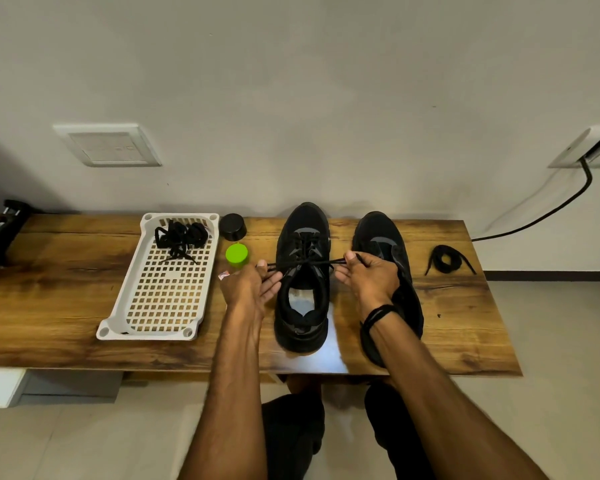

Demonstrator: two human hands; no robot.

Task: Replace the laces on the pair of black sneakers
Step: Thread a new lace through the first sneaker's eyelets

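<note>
Two black sneakers stand side by side on the wooden table, toes to the wall. The left sneaker (302,271) has a black lace (305,263) threaded through it and stretched sideways over its tongue. My left hand (253,282) pinches the lace's left end beside the shoe. My right hand (368,275) pinches the right end and partly hides the right sneaker (381,237). A loose coiled black lace (447,261) lies to the right of the shoes. More black laces (181,237) sit bundled in the white tray.
A white perforated tray (160,299) lies at the left of the table (66,289). A black cap (232,226) and a green lid (237,254) sit between tray and shoes. A black cable (551,209) hangs from a wall socket at the right.
</note>
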